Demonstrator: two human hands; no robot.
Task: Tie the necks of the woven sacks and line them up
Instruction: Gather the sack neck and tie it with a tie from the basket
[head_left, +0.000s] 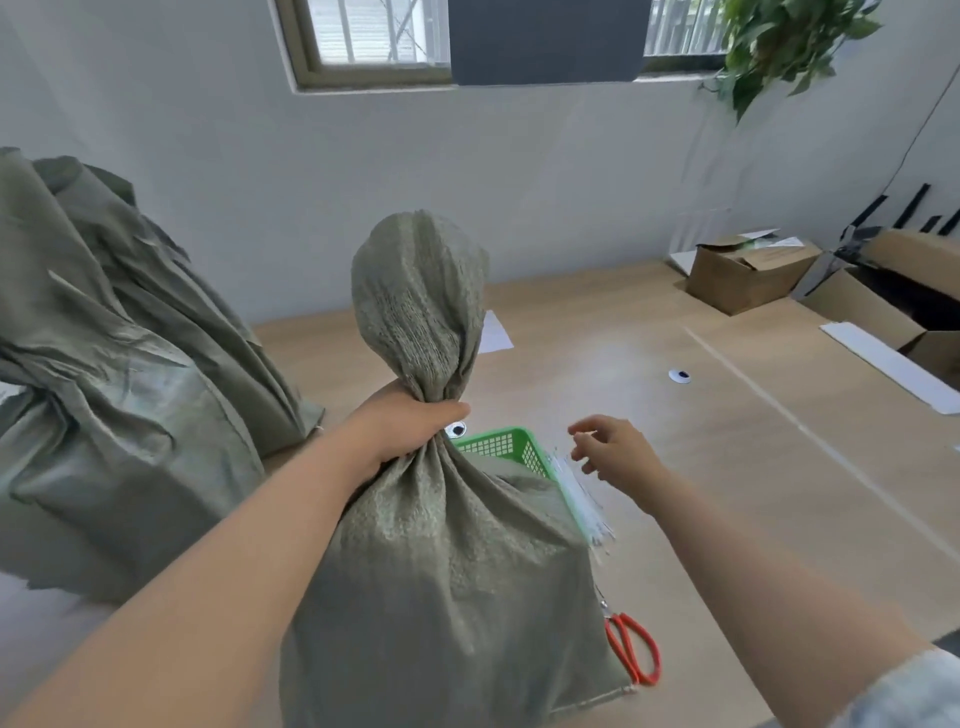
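A filled grey-green woven sack (447, 582) stands upright in front of me on the wooden floor. My left hand (405, 426) is clenched around its gathered neck, and the loose top bunches up above my fist. My right hand (613, 449) hovers open, fingers spread, just right of the neck and above a bundle of white ties (584, 501). The ties lie in a green plastic basket (506, 447), partly hidden behind the sack. Two more sacks (114, 374) with open, untied tops slump at the left.
Red-handled scissors (634, 654) lie on the floor beside the sack's right bottom corner. Open cardboard boxes (748, 275) and white sheets sit at the far right. A wall with a window is behind, and a leafy plant (789, 41) hangs at the upper right.
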